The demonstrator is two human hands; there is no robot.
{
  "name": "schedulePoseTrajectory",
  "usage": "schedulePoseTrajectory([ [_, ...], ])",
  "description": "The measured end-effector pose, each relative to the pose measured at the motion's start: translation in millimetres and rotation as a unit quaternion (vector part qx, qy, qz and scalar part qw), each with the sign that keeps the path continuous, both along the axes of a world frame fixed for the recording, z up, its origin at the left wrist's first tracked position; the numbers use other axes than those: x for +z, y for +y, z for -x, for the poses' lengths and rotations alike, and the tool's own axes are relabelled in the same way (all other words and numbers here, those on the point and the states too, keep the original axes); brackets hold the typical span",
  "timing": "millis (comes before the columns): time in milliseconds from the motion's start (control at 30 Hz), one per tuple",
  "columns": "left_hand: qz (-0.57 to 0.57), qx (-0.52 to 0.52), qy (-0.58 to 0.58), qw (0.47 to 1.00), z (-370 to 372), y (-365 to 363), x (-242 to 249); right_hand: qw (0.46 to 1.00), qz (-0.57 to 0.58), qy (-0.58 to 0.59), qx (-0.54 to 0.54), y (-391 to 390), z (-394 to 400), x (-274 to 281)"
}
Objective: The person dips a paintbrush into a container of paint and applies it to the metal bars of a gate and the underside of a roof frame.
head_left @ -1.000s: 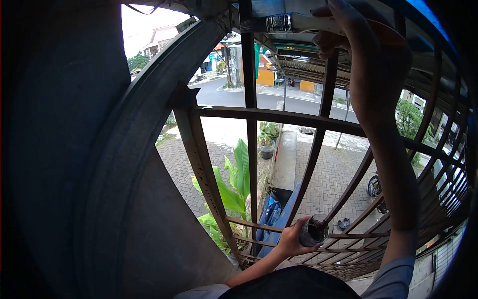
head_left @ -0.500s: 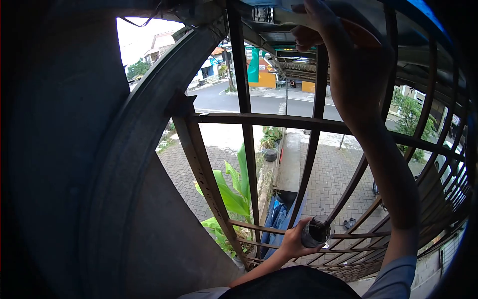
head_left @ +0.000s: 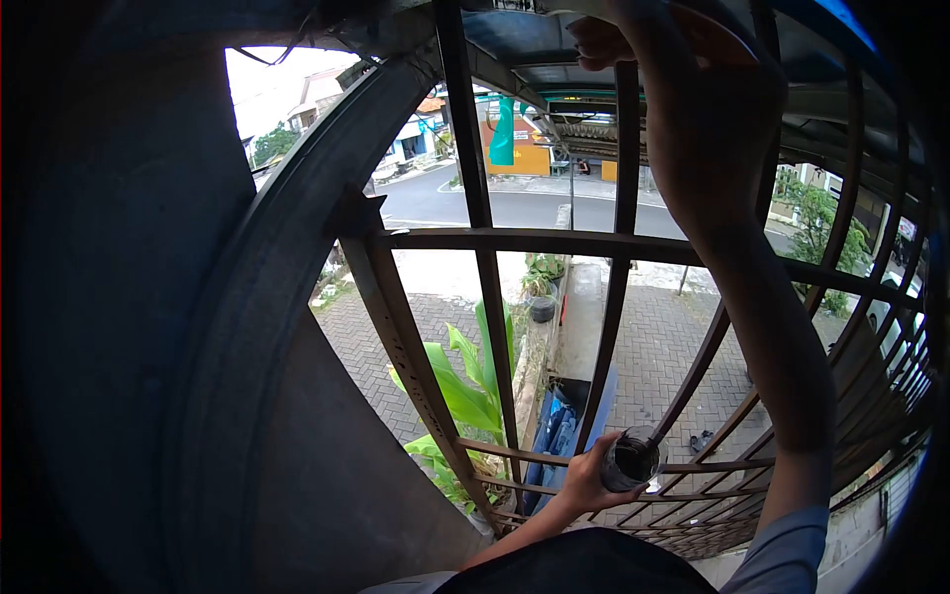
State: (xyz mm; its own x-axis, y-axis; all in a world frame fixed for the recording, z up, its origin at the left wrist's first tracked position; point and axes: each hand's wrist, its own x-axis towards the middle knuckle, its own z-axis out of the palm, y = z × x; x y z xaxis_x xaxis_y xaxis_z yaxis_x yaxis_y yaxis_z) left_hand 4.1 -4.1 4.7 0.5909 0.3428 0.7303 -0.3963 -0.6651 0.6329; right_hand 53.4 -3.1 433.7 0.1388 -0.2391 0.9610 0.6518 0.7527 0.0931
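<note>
Left hand (head_left: pixel 586 482) down low, fingers wrapped round a small cup (head_left: pixel 631 461) of dark paint, just inside the railing (head_left: pixel 554 243). Right hand (head_left: pixel 693 89) up at the top bars, fingers curled; can't tell what they pinch. Beyond: paved yard (head_left: pixel 663 346), street (head_left: pixel 515 203).

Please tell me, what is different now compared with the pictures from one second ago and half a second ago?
The right hand rose along the metal grille, and the paintbrush it held, plainly seen earlier, has now almost left the top of the picture. The left hand sank a little and kept its grip on the small cup of dark liquid. The grille and the street below look the same.
</note>
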Motion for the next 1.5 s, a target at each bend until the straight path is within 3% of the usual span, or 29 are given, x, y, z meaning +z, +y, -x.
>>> schedulePoseTrajectory([
  [100,0.002,-0.001,0.0,1.0,0,0,-1,0.993,0.083,-0.079,-0.041,5,-18,-6],
  [167,-0.002,0.005,0.004,1.0,1,1,-2,0.988,0.143,-0.032,-0.047,-8,-4,-9],
  [267,-0.001,0.002,0.002,1.0,1,0,1,0.999,0.05,-0.005,-0.006,-6,3,-3],
  [333,0.0,0.001,0.004,1.0,0,0,-2,0.997,0.019,0.027,-0.071,0,11,1],
  [367,0.0,-0.001,0.004,1.0,0,1,-2,0.997,0.017,0.028,-0.07,-1,5,0],
  [433,-0.001,-0.001,0.004,1.0,1,0,1,0.982,0.093,-0.111,-0.12,-6,-10,-4],
  [500,0.0,-0.003,0.001,1.0,1,0,3,0.983,0.098,-0.097,-0.125,-5,-10,-7],
  [567,-0.003,0.001,0.003,1.0,1,0,1,0.991,-0.051,-0.1,-0.071,11,-9,0],
  [600,-0.003,0.001,0.004,1.0,0,-1,1,0.991,-0.051,-0.099,-0.071,8,-10,-1],
  [700,-0.001,0.001,-0.001,1.0,1,1,0,0.986,0.025,-0.13,-0.098,-2,-3,-4],
  [767,0.001,0.0,0.012,1.0,2,0,2,0.991,0.076,-0.081,-0.069,-5,-6,-6],
  [800,0.001,0.001,0.01,1.0,1,-1,3,0.994,0.094,-0.05,0.008,-4,-12,-2],
  [900,-0.014,0.011,0.004,1.0,2,-1,3,0.995,0.04,-0.081,-0.052,-7,-7,8],
  [933,-0.006,0.005,0.019,1.0,2,-1,1,0.995,0.061,-0.041,-0.062,-8,6,1],
  [967,0.001,-0.001,0.034,0.999,3,0,-1,0.991,0.03,-0.125,-0.038,6,-9,3],
  [1033,-0.004,0.004,0.041,0.999,3,0,-1,0.989,0.106,-0.1,-0.024,-2,-9,-7],
  [1233,-0.002,0.007,0.039,0.999,4,-2,4,0.995,0.065,0.005,-0.078,-12,8,1],
  [1267,0.0,0.007,0.037,0.999,5,-2,5,0.995,0.071,-0.062,0.035,0,-3,5],
  [1300,0.0,0.008,0.037,0.999,5,-2,4,0.995,0.07,-0.061,0.036,2,-15,1],
  [1367,0.001,0.005,0.045,0.999,5,-2,3,0.989,0.122,-0.069,0.043,-8,-10,2],
  [1400,0.002,0.006,0.043,0.999,4,-1,2,0.981,0.19,-0.014,-0.034,-31,-7,3],
  [1433,0.002,0.004,0.042,0.999,4,-1,2,0.981,0.191,-0.015,-0.033,-26,-8,4],
  [1500,0.003,0.002,0.042,0.999,2,-2,2,0.997,0.039,-0.05,-0.042,-12,-7,7],
])
